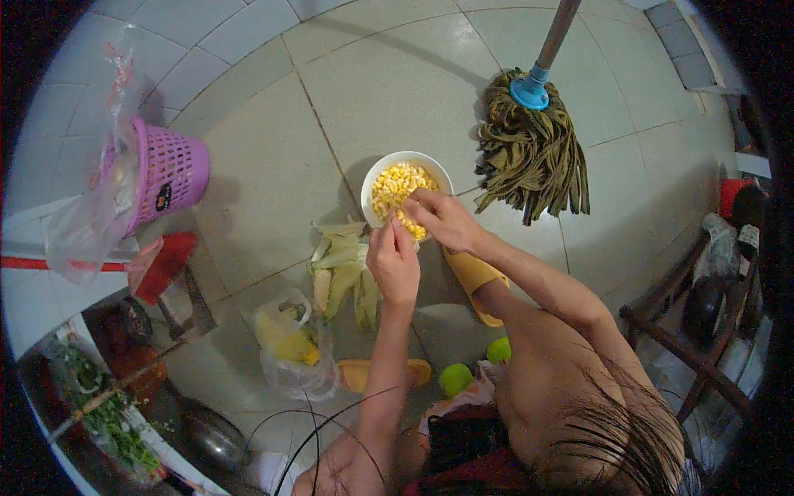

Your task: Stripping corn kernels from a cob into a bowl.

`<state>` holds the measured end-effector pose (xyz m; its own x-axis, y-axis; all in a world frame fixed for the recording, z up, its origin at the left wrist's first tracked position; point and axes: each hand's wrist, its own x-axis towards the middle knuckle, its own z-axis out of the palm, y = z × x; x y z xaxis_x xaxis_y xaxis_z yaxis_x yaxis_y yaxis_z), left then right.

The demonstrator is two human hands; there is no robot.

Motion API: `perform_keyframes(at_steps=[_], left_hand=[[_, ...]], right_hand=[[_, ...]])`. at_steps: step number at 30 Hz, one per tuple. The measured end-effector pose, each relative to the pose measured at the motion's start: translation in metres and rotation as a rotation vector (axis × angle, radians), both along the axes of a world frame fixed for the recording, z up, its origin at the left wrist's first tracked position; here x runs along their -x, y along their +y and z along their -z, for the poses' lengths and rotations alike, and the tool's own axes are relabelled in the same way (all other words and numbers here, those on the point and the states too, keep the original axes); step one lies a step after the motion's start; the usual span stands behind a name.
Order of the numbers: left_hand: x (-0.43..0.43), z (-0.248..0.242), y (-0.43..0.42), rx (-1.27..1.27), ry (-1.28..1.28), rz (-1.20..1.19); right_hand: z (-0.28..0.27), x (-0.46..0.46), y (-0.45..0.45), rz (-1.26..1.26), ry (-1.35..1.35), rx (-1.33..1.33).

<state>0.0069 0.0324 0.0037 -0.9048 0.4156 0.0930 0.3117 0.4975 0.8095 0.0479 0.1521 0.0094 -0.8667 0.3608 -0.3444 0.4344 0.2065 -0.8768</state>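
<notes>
A white bowl (368, 180) filled partly with loose yellow corn kernels (397, 181) rests on the tiled floor. Over its near rim, my left hand (394, 263) grips a piece of corn cob (412, 229) with kernels on it. My right hand (448, 220) has its bent fingers and thumb on the same cob from the right. The fingers hide part of the cob and of the bowl. Pale green corn husks (347, 270) lie on the floor just left of my left hand.
A clear plastic bag (291, 347) with yellowish contents lies near my left forearm. A mop (533, 149) stands beyond my right hand. To the left are a purple basket (177, 170) and a red dustpan (162, 266). A brown wooden frame (682, 353) is at right.
</notes>
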Motion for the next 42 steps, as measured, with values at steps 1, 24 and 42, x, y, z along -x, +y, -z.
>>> perform_keyframes(at_steps=[1, 24, 42], left_hand=[[0.000, 0.000, 0.000, -0.005, -0.009, -0.008], [0.013, -0.006, -0.004, -0.451, -0.955, -0.256], [-0.002, -0.007, 0.000, -0.328, -0.680, -0.045]], right_hand=[[0.002, 0.000, 0.000, 0.007, 0.025, -0.057], [0.002, -0.001, 0.001, -0.091, 0.066, -0.055], [-0.007, 0.004, -0.003, 0.058, -0.038, 0.057]])
